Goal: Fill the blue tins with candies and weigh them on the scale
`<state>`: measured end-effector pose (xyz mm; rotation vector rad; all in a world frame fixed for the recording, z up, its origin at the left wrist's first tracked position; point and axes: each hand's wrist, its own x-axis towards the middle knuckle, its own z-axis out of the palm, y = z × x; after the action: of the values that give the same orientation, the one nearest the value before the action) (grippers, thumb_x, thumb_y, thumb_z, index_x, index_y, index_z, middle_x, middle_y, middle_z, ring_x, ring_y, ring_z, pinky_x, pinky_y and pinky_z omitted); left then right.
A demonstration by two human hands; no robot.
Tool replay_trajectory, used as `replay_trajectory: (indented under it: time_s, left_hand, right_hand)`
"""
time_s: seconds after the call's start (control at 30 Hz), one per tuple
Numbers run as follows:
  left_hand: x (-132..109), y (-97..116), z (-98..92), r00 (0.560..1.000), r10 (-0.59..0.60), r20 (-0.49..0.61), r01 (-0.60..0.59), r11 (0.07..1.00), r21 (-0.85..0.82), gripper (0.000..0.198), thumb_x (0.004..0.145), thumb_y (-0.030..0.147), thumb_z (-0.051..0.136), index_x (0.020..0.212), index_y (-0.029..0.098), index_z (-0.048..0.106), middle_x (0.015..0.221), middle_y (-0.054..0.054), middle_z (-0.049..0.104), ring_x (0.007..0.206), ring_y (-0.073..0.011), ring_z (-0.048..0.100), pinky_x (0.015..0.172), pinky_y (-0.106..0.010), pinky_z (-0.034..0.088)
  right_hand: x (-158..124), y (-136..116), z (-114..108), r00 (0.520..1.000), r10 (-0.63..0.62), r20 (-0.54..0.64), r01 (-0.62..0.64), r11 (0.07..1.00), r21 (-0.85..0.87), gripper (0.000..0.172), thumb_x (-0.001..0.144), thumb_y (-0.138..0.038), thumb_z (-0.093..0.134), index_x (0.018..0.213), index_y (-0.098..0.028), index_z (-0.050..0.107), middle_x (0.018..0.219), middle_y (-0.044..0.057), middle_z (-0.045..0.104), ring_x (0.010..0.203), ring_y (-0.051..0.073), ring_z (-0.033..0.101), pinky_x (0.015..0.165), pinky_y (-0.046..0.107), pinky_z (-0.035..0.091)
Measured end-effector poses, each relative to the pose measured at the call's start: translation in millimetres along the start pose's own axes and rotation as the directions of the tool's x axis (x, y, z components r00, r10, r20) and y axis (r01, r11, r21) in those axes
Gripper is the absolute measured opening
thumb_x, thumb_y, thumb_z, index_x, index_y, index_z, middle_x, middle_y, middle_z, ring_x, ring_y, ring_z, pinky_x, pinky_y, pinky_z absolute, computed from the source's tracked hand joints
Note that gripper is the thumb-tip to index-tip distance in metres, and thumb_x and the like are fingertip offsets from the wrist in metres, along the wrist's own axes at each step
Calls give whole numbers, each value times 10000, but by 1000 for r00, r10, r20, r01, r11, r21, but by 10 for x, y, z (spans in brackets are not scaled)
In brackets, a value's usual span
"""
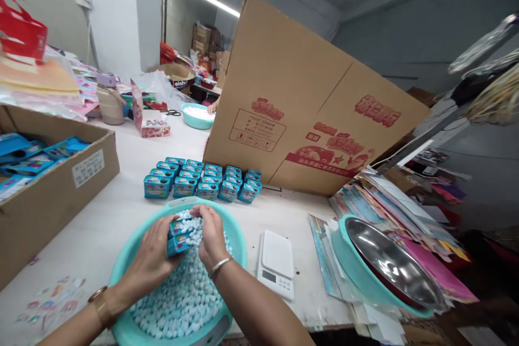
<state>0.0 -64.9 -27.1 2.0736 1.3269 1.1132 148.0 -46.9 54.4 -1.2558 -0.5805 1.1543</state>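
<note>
A teal basin (124,275) in front of me holds a heap of small pale-blue and white candies (174,303). My left hand (152,251) grips a couple of small blue boxes (177,245) over the basin, with candies lying on and in their tops. My right hand (211,235) is curled against the candies at the boxes' right side; its palm side is hidden, and candies show along its fingers. Beyond the basin, several rows of blue boxes (207,190) stand upright on the white table (133,221).
A white digital scale (276,259) lies right of the basin. At far right, a steel bowl (393,262) rests in a teal tub. A large cardboard sheet (300,92) leans behind the boxes. At left, a carton (81,173) holds blue packs. Another person's hand (213,106) is behind, near a second basin (197,119).
</note>
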Motion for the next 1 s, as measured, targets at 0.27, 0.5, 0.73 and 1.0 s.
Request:
replay_trajectory:
  time_s: [0.27,0.5,0.73,1.0]
  left_hand:
    - [64,-15,-86,999,34,38,-34,999,-10,661,848,325,710,1475,223,527,1461,-192,712,1399,-432,698,1192,-575,571]
    - [106,33,-145,996,33,84,-33,999,8,674,804,279,692,1450,240,504,1441,-193,713,1381,-431,699,1173,-581,568]
    - [141,56,-193,986,62,157,-65,998,17,694,780,263,698,1457,230,551,1493,-197,714,1416,-439,685,1194,-598,553]
    - [64,146,-240,980,-95,173,136,960,-243,787,764,362,815,1494,249,541,1469,-151,735,1345,-418,741,1144,-558,622]
  right_hand:
    - [10,25,64,1000,-23,-2,23,1000,1,368,901,-551,766,758,-215,806,823,58,811,876,235,728,915,351,595]
    - [-58,63,38,992,-84,92,89,994,-59,487,901,-693,739,810,-222,823,872,66,830,933,260,750,952,371,601]
    - [-112,-9,-13,981,-46,191,70,990,-123,628,945,-823,674,844,-224,834,873,76,839,952,275,780,958,390,623]
    - [-45,-33,-151,994,82,78,-77,994,-74,610,989,-786,674,909,-217,878,1011,102,891,1003,282,806,942,382,628]
